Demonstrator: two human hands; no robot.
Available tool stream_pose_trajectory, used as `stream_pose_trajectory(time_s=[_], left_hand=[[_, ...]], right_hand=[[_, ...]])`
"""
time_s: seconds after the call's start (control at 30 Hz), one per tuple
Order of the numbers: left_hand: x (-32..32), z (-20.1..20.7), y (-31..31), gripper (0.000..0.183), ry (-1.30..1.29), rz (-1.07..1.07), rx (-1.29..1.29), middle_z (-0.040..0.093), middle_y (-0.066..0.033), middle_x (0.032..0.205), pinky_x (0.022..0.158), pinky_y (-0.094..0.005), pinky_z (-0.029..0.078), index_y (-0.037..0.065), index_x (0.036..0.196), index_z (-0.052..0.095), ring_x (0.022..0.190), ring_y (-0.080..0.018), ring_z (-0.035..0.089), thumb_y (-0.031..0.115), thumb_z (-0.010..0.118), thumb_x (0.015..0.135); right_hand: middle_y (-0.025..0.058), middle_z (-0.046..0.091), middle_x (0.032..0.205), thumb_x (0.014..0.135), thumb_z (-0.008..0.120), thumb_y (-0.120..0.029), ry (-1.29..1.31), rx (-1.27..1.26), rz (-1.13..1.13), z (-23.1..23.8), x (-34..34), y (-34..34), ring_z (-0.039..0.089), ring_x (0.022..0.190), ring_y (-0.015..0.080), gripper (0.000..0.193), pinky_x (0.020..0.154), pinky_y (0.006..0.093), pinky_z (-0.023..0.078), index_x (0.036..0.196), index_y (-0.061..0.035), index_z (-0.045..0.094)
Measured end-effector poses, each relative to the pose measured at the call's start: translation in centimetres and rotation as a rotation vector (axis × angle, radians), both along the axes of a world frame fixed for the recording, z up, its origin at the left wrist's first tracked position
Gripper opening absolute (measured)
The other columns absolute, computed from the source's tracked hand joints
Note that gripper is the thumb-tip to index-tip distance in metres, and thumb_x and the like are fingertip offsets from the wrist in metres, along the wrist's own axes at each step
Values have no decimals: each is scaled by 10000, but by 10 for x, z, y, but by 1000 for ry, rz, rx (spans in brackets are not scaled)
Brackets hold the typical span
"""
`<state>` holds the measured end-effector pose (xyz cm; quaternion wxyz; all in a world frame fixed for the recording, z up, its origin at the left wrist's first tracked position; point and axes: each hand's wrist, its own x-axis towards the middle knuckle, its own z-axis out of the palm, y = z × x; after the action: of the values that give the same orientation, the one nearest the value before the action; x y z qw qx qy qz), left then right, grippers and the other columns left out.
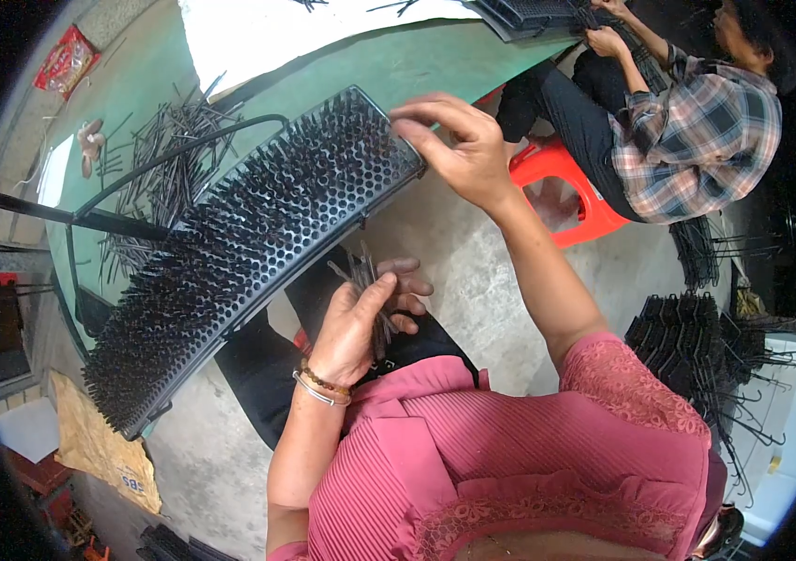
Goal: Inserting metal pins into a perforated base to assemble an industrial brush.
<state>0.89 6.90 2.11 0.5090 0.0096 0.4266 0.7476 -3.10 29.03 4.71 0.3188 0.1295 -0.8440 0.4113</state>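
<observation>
A long black rack (pixel 258 238) with a grid of round holes slants across the middle. Thin dark rods stand upright in most of it, while bare holes show along its near right part. My left hand (pixel 361 313) is closed around a bunch of thin dark grey rods (pixel 381 327) above my lap. At the rack's far right end, my right hand (pixel 459 145) has thumb and forefinger bent together in a pinch. Its fingertips are slightly blurred, and whatever lies between them is too small to make out.
Loose rods (pixel 169 145) lie heaped on the green table (pixel 314 79) behind the rack, near a black metal frame (pixel 127 222). At the upper right, a co-worker (pixel 688 140) sits on a red stool (pixel 594 220). Black racks with hooks (pixel 688 341) are stacked on the right.
</observation>
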Motion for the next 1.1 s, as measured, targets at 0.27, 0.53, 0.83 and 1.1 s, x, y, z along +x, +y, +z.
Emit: stream_pose_trajectory(time_s=[0.27, 0.53, 0.83, 1.1], left_hand=[[-8, 12, 8, 325, 176, -120, 65, 622, -117, 967, 643, -242, 506, -31, 1158, 508, 786, -127, 593, 221, 492, 954], [-3, 19, 15, 302, 62, -14, -66, 593, -79, 901, 528, -208, 432, -27, 1146, 520, 628, -84, 515, 205, 483, 957], [5, -1, 14, 255, -54, -45, -59, 547, -33, 850, 447, -170, 311, 17, 1135, 537, 574, -44, 392, 184, 484, 950], [33, -29, -16, 260, -113, -213, -129, 572, -48, 878, 557, -210, 421, 7, 1148, 513, 652, -91, 481, 112, 531, 911]], right_hand=[[47, 667, 832, 835, 670, -155, -958, -623, 360, 7, 52, -32, 601, 795, 101, 200, 714, 246, 473, 931, 20, 676], [40, 674, 864, 861, 641, -156, -734, -726, 233, 0, 48, -18, 602, 790, 78, 210, 665, 218, 481, 973, 20, 668], [66, 675, 893, 852, 621, -98, -142, -275, -157, 18, 3, 22, 610, 805, 108, 176, 728, 232, 475, 976, 16, 670], [79, 661, 849, 840, 630, -85, -57, -236, -224, 8, -7, 14, 611, 779, 124, 138, 697, 234, 478, 928, 11, 677]])
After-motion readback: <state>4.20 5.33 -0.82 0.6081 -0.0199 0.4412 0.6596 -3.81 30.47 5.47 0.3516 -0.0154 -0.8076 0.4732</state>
